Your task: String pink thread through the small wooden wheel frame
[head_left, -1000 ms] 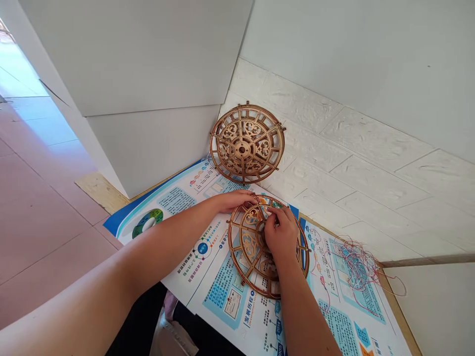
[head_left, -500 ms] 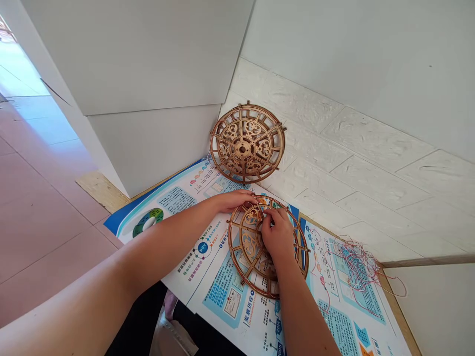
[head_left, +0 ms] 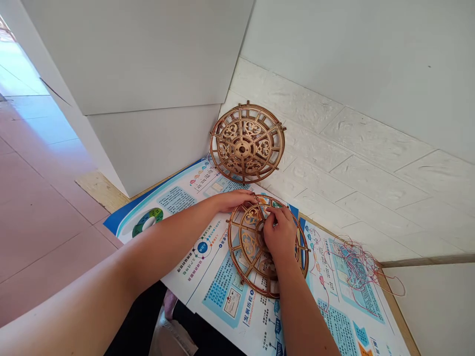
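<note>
My left hand lies open across the rim of the fretwork wooden wheel, pinning it to the poster so it stays steady, while my right hand closes in at the hub, though on what I cannot tell.

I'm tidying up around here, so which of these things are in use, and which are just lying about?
In use:
- left hand, on the rim of the laser-cut wooden wheel
- right hand, working at that wheel's centre

Lying about:
- matching wooden wheel, tilted against the white brick-pattern wall
- tangle of red and blue thread
- printed poster, under the wheel and thread
</note>
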Demonstrator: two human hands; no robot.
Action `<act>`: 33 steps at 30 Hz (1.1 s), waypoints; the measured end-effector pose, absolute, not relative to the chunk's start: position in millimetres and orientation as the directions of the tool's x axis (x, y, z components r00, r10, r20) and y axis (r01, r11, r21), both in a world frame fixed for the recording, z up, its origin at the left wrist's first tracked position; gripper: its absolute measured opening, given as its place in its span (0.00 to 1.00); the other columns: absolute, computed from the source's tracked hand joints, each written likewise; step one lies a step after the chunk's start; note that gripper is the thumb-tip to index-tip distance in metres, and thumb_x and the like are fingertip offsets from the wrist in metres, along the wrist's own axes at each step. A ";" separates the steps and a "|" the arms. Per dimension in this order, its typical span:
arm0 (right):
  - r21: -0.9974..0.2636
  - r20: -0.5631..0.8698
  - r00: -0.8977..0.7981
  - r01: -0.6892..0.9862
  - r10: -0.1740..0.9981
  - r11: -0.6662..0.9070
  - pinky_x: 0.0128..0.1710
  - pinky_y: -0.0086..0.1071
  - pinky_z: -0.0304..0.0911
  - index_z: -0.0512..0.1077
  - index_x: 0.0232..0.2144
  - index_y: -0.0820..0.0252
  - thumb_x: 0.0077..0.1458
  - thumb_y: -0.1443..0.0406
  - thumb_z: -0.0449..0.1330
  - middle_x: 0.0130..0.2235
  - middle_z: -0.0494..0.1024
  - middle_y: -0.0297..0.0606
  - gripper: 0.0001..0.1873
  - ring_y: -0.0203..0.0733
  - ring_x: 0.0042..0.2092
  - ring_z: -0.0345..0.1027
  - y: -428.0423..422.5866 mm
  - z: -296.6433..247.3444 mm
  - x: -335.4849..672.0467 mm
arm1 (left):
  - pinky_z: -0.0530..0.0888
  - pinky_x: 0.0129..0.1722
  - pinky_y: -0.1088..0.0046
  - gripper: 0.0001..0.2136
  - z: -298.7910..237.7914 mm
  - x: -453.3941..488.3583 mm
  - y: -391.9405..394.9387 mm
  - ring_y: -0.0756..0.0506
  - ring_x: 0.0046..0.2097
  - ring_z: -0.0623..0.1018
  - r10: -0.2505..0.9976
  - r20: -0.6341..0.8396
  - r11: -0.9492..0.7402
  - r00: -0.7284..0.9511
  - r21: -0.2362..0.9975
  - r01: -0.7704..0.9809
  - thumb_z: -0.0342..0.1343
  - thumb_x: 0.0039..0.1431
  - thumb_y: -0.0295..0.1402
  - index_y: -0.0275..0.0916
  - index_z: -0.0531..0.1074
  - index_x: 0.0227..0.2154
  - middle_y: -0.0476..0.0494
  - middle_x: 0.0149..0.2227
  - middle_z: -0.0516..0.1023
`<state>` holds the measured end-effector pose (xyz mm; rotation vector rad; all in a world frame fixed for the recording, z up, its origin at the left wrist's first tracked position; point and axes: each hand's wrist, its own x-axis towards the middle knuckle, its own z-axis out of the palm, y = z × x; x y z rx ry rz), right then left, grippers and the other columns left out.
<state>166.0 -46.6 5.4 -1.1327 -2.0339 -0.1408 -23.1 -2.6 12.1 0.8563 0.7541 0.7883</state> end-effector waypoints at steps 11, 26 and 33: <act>-0.254 0.681 -0.313 0.747 0.661 0.615 0.37 0.38 0.67 0.74 0.36 0.60 0.61 0.70 0.49 0.37 0.74 0.43 0.13 0.46 0.39 0.70 -46.8 5.9 165.5 | 0.73 0.36 0.75 0.05 12.8 -22.8 -2.2 0.51 0.33 0.78 0.832 -0.252 0.425 0.495 0.862 -0.276 0.61 0.55 0.26 0.36 0.73 0.36 0.48 0.32 0.78; -0.242 0.704 -0.284 0.766 0.651 0.595 0.35 0.37 0.65 0.74 0.37 0.61 0.61 0.71 0.50 0.36 0.74 0.42 0.12 0.45 0.37 0.69 -46.0 5.2 166.1 | 0.74 0.38 0.74 0.08 11.4 -23.1 -2.3 0.50 0.35 0.78 0.830 -0.225 0.406 0.510 0.871 -0.277 0.63 0.54 0.28 0.36 0.74 0.37 0.46 0.34 0.79; -0.247 0.698 -0.292 0.759 0.654 0.602 0.36 0.37 0.65 0.74 0.36 0.61 0.61 0.71 0.50 0.36 0.73 0.41 0.12 0.45 0.37 0.69 -45.6 4.7 166.2 | 0.74 0.37 0.74 0.04 14.7 -22.5 -4.1 0.50 0.34 0.78 0.831 -0.260 0.429 0.492 0.862 -0.269 0.59 0.57 0.27 0.36 0.73 0.36 0.48 0.32 0.78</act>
